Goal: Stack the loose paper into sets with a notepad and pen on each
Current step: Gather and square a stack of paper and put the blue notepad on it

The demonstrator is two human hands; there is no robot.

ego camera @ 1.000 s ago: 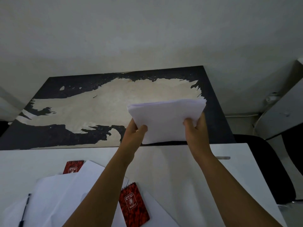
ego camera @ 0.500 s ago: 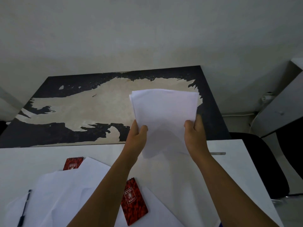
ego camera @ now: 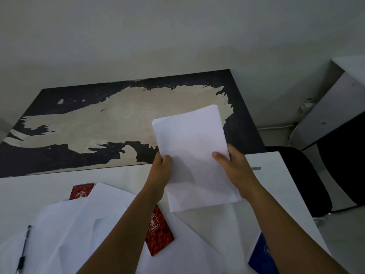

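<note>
The stack of paper looks light and bendy, and I think the smooth sheets could slide apart or flop if held by one corner, so the best place to hold it is on its two long sides, down near the bottom. That is just how it is held. The left hand grips the left side, with its thumb on top and its fingers tucked under the sheets. The right hand grips the right side the same way, thumb lying on top of the paper. Both hands are closed only a little, just enough to pinch the thin stack. The stack is up in the air between the two hands, over the far part of the white table, and its top end leans away past the hands toward the dark peeling table. Below the left arm lie more loose sheets. A red notepad sits just beside that arm, another red notepad peeks out farther left, and a pen lies far left. A blue notepad sits under the right arm.
</note>
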